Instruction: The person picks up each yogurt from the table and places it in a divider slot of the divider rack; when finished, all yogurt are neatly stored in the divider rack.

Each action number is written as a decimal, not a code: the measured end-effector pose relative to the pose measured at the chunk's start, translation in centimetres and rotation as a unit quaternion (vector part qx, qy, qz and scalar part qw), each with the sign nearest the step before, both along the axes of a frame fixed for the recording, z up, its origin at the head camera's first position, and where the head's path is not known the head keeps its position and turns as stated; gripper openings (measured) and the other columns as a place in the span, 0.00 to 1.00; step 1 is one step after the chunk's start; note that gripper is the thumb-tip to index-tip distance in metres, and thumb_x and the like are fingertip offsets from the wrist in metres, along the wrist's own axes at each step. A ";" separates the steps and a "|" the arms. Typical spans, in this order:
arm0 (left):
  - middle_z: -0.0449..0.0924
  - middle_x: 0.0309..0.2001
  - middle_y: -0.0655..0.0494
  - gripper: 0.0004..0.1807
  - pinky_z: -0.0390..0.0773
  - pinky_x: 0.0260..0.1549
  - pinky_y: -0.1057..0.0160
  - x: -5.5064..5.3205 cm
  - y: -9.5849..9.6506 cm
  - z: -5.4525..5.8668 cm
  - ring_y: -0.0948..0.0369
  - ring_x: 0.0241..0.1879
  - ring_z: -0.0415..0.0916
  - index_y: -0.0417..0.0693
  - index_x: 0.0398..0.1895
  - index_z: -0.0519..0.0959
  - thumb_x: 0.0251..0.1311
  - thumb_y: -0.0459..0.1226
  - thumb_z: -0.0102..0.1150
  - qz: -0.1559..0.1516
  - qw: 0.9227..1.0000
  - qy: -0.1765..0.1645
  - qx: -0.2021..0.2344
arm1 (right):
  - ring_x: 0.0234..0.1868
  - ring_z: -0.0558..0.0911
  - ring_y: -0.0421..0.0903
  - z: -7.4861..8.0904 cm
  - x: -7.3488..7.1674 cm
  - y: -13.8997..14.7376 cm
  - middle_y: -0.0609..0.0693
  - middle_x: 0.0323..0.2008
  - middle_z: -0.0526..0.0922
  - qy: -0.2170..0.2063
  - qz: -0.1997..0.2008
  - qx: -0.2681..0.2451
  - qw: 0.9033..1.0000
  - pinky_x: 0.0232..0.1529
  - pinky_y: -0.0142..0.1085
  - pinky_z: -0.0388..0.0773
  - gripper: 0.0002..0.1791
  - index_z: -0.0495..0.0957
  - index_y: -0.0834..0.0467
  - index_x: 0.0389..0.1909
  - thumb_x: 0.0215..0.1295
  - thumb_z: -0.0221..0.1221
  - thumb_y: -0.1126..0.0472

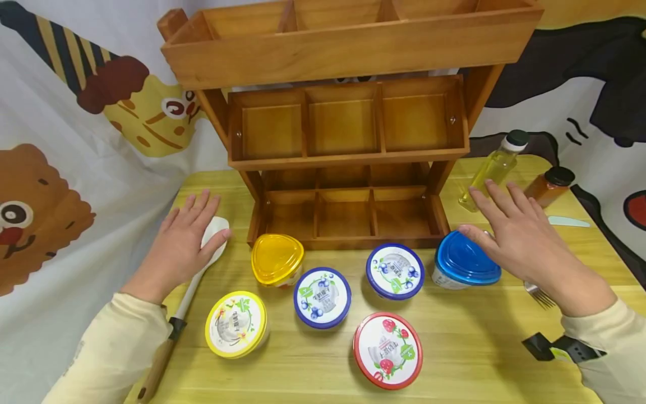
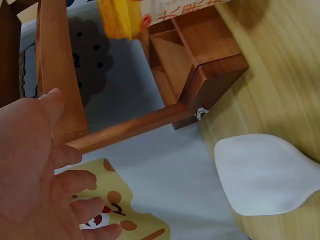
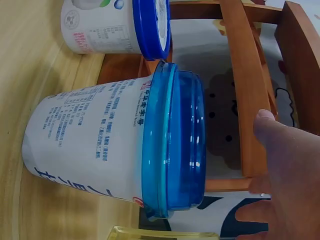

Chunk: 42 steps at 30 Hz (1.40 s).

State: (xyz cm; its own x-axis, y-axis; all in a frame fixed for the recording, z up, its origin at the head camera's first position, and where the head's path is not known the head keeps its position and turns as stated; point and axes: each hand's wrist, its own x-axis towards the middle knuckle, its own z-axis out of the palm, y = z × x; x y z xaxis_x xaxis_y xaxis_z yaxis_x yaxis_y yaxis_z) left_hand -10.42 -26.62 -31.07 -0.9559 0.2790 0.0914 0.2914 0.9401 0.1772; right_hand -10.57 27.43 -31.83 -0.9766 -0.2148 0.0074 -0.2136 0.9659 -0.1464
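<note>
My left hand (image 1: 179, 247) is held palm down with fingers spread, over the white-headed spatula (image 1: 218, 225), and holds nothing. On the other side, my right hand (image 1: 525, 238) also has its fingers spread and holds nothing. It overlaps the edge of a blue-lidded tub (image 1: 463, 259) and hides part of a fork (image 1: 540, 294). In the right wrist view this tub (image 3: 95, 135) stands upright, with the right hand (image 3: 295, 175) above its lid level. The spatula head (image 2: 265, 172) lies flat in the left wrist view, apart from the left hand (image 2: 30, 170).
A three-tier wooden rack (image 1: 348, 50) stands behind. Before it are a yellow-lidded tub (image 1: 276, 258), a round yellow tub (image 1: 236, 324), two blueberry tubs (image 1: 322, 297) and a strawberry tub (image 1: 387, 350). An oil bottle (image 1: 492, 168), brown jar (image 1: 547, 188) and pale knife (image 1: 569, 221) occupy the right.
</note>
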 end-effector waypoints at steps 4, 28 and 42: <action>0.48 0.77 0.36 0.41 0.51 0.69 0.32 -0.6 -0.5 0.8 0.36 0.75 0.44 0.42 0.78 0.49 0.73 0.55 0.47 0.009 0.999 0.011 0.037 | 0.75 0.41 0.71 0.4 0.4 0.0 0.70 0.75 0.48 0.012 -0.007 -0.023 1.000 0.69 0.71 0.45 0.50 0.44 0.64 0.77 0.70 0.49 0.34; 0.67 0.70 0.50 0.33 0.78 0.50 0.74 -8.9 -0.4 5.3 0.61 0.62 0.71 0.52 0.74 0.63 0.71 0.56 0.47 0.129 0.894 -0.056 0.425 | 0.63 0.63 0.77 -1.0 3.5 1.5 0.76 0.69 0.59 0.036 -0.037 -0.087 0.995 0.54 0.75 0.62 0.55 0.46 0.66 0.77 0.63 0.62 0.38; 0.76 0.47 0.62 0.23 0.81 0.37 0.74 -13.6 1.2 3.7 0.66 0.44 0.77 0.45 0.64 0.71 0.73 0.47 0.49 0.152 0.801 -0.102 0.570 | 0.63 0.64 0.76 -1.9 4.5 1.3 0.75 0.67 0.62 0.052 -0.032 -0.123 0.991 0.50 0.75 0.65 0.62 0.50 0.65 0.76 0.51 0.72 0.39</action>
State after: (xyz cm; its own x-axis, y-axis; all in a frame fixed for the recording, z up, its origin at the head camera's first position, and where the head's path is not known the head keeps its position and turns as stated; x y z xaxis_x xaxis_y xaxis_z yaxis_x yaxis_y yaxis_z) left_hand -24.02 -25.42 -27.34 -0.9914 -0.1225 -0.0460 -0.0650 0.1559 0.9856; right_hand -6.07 28.76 -33.74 -0.9794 -0.1319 0.1531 -0.1795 0.9160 -0.3589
